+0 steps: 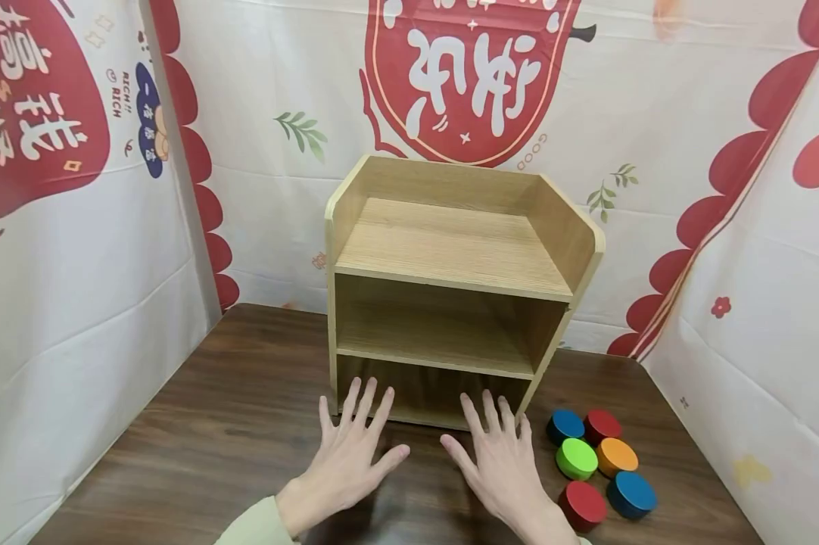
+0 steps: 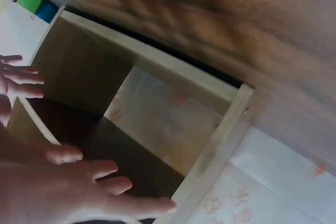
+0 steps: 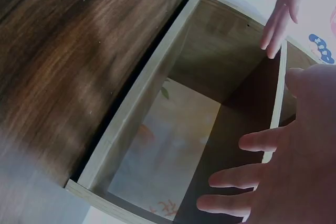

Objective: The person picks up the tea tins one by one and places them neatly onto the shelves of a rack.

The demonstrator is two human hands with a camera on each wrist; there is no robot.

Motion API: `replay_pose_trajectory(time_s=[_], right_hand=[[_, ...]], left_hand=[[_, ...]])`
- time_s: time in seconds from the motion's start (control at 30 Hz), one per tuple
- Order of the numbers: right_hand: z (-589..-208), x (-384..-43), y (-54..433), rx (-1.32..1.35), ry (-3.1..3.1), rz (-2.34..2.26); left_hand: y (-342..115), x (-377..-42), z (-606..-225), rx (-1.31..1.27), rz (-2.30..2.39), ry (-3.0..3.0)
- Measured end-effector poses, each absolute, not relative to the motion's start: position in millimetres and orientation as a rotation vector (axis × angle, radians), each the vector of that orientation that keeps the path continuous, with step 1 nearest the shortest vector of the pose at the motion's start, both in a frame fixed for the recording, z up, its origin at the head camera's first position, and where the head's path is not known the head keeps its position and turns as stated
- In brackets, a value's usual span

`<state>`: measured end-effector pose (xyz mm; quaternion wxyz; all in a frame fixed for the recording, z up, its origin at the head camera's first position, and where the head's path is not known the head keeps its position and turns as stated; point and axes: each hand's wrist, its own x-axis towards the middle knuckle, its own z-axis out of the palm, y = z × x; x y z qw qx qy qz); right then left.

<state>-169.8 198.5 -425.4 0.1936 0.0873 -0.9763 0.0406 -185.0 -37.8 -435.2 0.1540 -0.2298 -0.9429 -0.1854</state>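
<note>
A small light-wood shelf unit [image 1: 450, 235] stands on the table, its open compartments facing me. My left hand [image 1: 348, 458] is spread flat before the lower left of the unit, palm down, holding nothing. Before the lower right is my right hand [image 1: 501, 462], likewise spread with nothing in it. Whether either hand touches the table or the shelf I cannot tell. In the left wrist view the left hand's fingers [image 2: 113, 184] extend across the bottom compartment. The right wrist view has the right hand's fingers [image 3: 231, 177] across the same compartment, which holds nothing visible.
Several round coloured blocks stand to the right of my right hand: a green one [image 1: 576, 459], an orange one [image 1: 617, 456], plus red and blue ones. Under everything is a dark wooden table [image 1: 198, 439]. Printed white cloth [image 1: 260, 197] hangs behind and on both sides.
</note>
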Motion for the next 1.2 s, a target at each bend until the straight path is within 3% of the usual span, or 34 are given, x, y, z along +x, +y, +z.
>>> replay_pose_trajectory(time_s=[0.53,0.97,1.2], right_hand=[[-391.6,-156.9,240.1,0.185,-2.733,0.214],[-416.1,-130.6,322.0,-0.421,-3.162,0.171],[-439.5,-137.9,332.9,-0.489,-3.326,0.195]], left_hand=[[-39.2,-245.8,-305.5,-0.581,-0.359,-2.147],[-41.0,-255.2,-292.1,-0.543,-0.294,-2.198],[-42.1,-255.5,-293.6,-0.551,-0.306,-2.192]])
